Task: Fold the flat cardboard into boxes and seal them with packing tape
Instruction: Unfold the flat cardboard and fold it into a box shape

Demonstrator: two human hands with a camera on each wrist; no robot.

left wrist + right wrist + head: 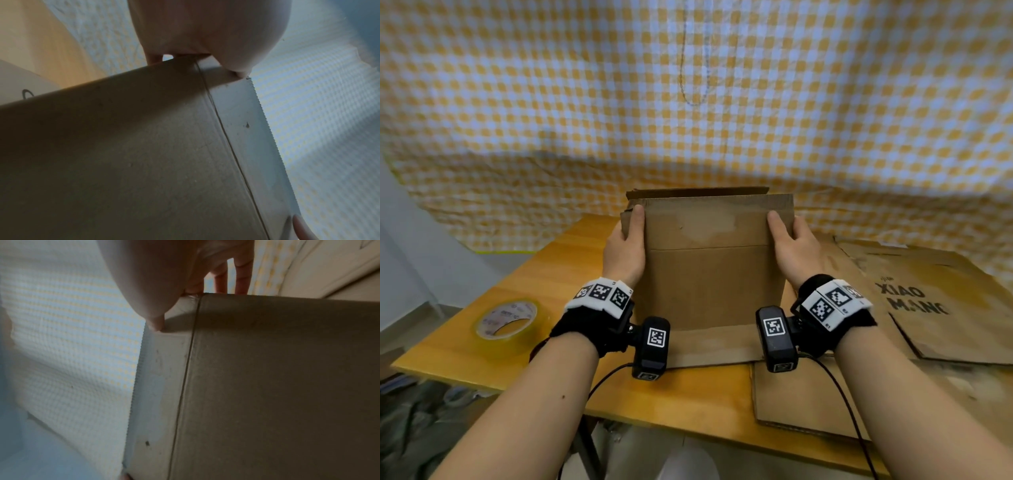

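Yellow checked cloth point(722, 85) hangs behind the wooden table point(465, 342). At twelve o'clock stands the half-opened cardboard box point(709, 274); left hand point(625, 250) and right hand point(796, 250) pinch its upper corners, thumbs in front. It looks light, stiff, creasable; tape roll point(508, 323) at nine o'clock.

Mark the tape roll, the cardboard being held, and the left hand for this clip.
tape roll point(507, 323): head view, on its top rim.
cardboard point(709, 274): head view, middle of the front panel.
left hand point(625, 251): head view, back of the hand gripping the cardboard's left edge.
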